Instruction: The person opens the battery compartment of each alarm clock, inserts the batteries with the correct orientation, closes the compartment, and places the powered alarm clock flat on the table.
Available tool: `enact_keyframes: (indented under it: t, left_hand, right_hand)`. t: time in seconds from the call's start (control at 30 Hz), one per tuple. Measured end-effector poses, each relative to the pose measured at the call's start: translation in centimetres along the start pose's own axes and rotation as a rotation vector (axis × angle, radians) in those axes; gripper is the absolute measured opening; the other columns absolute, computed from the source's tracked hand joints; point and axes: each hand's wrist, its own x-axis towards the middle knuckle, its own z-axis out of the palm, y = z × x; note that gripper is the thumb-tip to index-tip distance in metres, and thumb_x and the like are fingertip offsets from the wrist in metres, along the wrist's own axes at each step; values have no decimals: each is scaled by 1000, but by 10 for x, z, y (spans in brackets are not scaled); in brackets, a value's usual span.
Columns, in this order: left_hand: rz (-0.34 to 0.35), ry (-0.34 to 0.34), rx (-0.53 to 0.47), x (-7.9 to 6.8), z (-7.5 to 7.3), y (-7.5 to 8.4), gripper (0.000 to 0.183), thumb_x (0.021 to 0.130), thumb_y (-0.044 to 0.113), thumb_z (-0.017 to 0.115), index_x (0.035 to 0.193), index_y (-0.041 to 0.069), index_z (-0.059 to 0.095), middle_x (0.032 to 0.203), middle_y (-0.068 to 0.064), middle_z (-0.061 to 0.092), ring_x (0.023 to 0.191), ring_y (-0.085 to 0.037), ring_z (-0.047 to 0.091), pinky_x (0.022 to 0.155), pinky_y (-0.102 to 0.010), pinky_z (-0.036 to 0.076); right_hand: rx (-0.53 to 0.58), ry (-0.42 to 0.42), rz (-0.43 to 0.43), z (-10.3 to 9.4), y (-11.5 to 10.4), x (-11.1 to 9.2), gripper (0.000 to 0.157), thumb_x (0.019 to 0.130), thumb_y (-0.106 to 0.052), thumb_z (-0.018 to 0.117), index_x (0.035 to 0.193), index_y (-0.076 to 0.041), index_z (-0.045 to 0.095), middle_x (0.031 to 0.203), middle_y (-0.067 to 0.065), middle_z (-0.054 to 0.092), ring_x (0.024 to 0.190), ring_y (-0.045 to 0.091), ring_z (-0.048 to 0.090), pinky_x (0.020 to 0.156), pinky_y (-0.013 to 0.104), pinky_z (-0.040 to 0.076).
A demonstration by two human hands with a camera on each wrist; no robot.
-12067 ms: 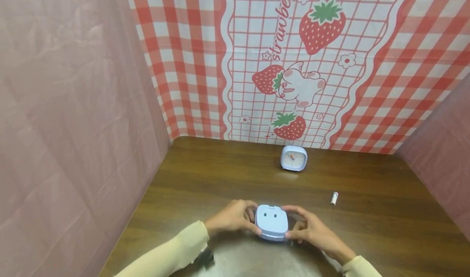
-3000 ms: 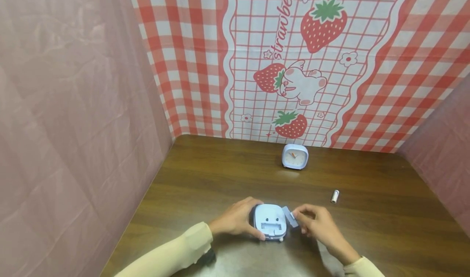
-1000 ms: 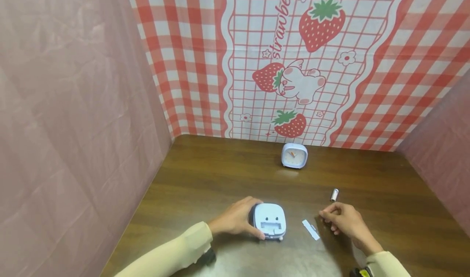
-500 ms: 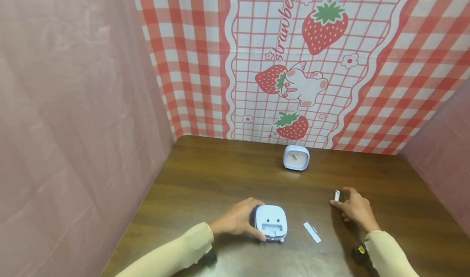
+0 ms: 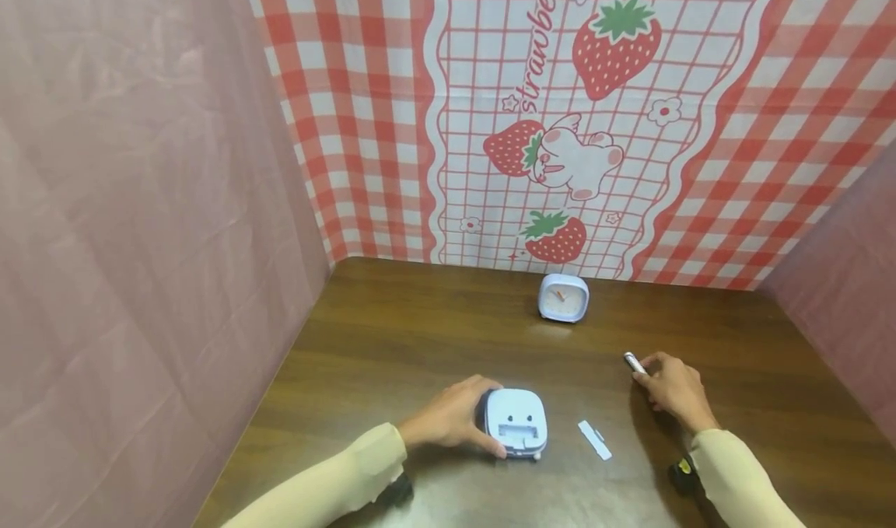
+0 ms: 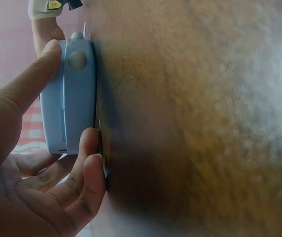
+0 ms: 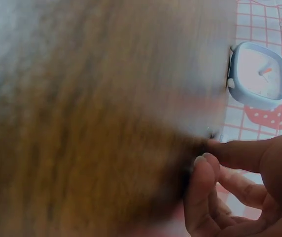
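Note:
A light blue alarm clock [image 5: 516, 410] lies on its face near the front of the table, its back up with two dark knobs and an uncovered battery compartment. My left hand [image 5: 448, 421] grips its left side. In the left wrist view the thumb presses one edge of the clock [image 6: 57, 106], with other fingers curled at the far end. Off to the right, my right hand [image 5: 675, 388] pinches a white AA-type battery [image 5: 633, 361] between thumb and fingers, close over the table. The thin battery cover [image 5: 594, 439] lies between both hands.
A second light blue alarm clock [image 5: 563, 298] stands upright at the back of the wooden table [image 5: 406, 318], facing me. Behind it hangs a checked strawberry cloth [image 5: 392, 124]. A pinkish curtain [image 5: 154, 240] closes off the left side, another the right.
The battery cover came off the clock and was laid on the table. My right hand moved from there to the battery, took hold of it and tilted it. The left hand stays on the clock.

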Motion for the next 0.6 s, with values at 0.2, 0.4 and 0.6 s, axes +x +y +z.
enact_keyframes:
  t: [0.2,0.4,0.6]
  left_hand:
    - [-2,-6,-1,1,0,1,99,64,54,94,145,14,53,134,3,60,121,-12,57,105,-34,48]
    - [3,2,0,1,0,1,98,64,53,94,144,14,54,134,3,60,121,-12,57,105,-33,48]
    - [8,11,-1,0,0,-1,98,64,53,95,144,14,54,134,3,60,120,-13,58,104,-33,48]
  right_hand:
    - [37,48,10,1,5,0,21,95,-6,66,105,13,66,70,6,66,58,16,64,49,32,57]
    - [126,74,-19,0,5,-2,23,99,-5,65,112,14,63,81,14,72,61,16,65,51,30,58]
    - [255,2,4,0,1,-7,31,104,-10,62,122,14,56,98,20,75,64,14,66,57,31,60]
